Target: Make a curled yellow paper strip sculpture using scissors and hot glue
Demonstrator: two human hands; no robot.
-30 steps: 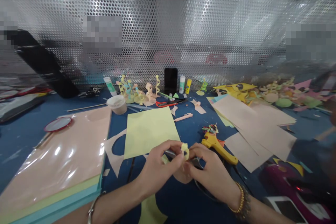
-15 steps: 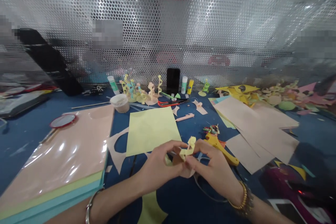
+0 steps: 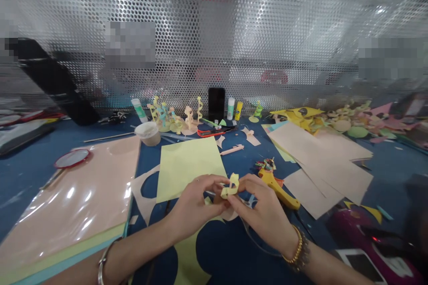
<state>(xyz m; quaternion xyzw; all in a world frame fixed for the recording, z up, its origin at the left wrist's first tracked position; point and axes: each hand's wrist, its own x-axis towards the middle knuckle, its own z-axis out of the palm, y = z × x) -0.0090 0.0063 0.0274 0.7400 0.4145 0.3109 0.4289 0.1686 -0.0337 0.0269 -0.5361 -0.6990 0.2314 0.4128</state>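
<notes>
Between my hands is a small curled strip of yellow paper (image 3: pixel 230 190), rising in a spiral above a pink paper piece (image 3: pixel 230 214). My left hand (image 3: pixel 192 207) pinches it from the left, its fingertips partly hidden behind the paper. From the right, the thumb and fingers of my right hand (image 3: pixel 262 211) close on the same strip. A square yellow sheet (image 3: pixel 187 162) lies just beyond my left hand. Beside my right hand rests a yellow glue gun (image 3: pixel 281 191). Under my wrists is a yellow paper offcut (image 3: pixel 187 254) with curved cut edges.
Packaged coloured paper (image 3: pixel 96 191) lies left, a red-rimmed round dish (image 3: pixel 72 158) on it. Behind stand a white tub (image 3: pixel 149 134), several paper spirals (image 3: pixel 189 118), glue sticks (image 3: pixel 231 109) and a phone (image 3: pixel 216 103). Pink sheets (image 3: pixel 321 164) and paper scraps (image 3: pixel 357 132) lie right.
The view has shifted slightly, so the scene sits a little further left. My hands still hold the paper spiral, which has turned slightly between my fingers.
</notes>
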